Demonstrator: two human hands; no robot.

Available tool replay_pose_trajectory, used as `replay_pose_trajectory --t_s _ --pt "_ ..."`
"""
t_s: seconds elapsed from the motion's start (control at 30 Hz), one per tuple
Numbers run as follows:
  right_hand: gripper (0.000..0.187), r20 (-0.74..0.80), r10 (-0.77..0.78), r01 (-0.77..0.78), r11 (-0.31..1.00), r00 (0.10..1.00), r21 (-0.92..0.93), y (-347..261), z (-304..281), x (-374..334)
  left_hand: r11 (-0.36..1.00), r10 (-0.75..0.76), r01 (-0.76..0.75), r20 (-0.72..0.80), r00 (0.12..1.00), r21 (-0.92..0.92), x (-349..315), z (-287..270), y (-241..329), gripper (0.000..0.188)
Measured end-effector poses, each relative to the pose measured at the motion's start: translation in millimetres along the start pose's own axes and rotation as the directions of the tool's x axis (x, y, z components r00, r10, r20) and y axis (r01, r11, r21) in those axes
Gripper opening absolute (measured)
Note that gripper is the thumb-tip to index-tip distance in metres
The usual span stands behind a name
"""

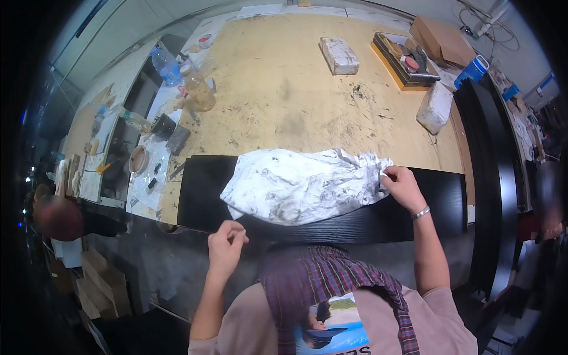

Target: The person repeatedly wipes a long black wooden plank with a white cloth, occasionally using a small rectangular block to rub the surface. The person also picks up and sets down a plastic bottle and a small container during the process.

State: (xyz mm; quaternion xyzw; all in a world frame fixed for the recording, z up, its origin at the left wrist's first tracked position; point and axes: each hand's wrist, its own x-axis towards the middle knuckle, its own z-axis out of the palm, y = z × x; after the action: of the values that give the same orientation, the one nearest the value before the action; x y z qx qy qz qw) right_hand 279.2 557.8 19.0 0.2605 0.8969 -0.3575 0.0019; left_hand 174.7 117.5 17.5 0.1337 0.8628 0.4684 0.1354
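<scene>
Ahead of your right hand [403, 187], the plywood desk [284, 100] lies open as far as a wrapped white block [339, 55] and a tray of tools [405, 59]. A white lump [435, 107] sits ahead and to the right of it. The crumpled stained cloth [302, 184] covers the black panel [414, 219] between your hands. To the left of your left hand [226, 241], bottles [198, 89], dark blocks [170, 133] and a tape roll [139, 160] crowd the desk's edge.
</scene>
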Motion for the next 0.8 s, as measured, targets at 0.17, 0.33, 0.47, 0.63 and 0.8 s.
replay_pose_trajectory --t_s 0.17,0.33,0.47,0.63,0.8 --pt "0.024 -0.312 -0.330 0.144 0.857 0.891 -0.495 -51 24 -11 0.955 0.229 -0.231 0.031 0.973 0.185 35 31 33 0.011" --pt "0.026 -0.108 -0.599 0.537 0.772 0.793 -0.339 -51 71 19 0.766 0.584 -0.585 0.092 0.806 0.268 95 103 32 0.019" --pt "0.007 0.117 -0.495 0.500 0.779 0.861 -0.380 -45 66 30 0.576 0.623 -0.638 0.231 0.747 0.511 126 113 25 0.014" --pt "0.004 0.014 -0.637 0.597 0.715 0.771 -0.362 -51 11 11 0.583 0.754 -0.669 0.001 0.657 0.461 118 72 71 0.009" --pt "0.010 0.042 -0.789 0.718 0.533 0.613 -0.448 -55 -6 -49 0.472 0.799 -0.742 0.124 0.588 0.475 59 36 73 0.017"
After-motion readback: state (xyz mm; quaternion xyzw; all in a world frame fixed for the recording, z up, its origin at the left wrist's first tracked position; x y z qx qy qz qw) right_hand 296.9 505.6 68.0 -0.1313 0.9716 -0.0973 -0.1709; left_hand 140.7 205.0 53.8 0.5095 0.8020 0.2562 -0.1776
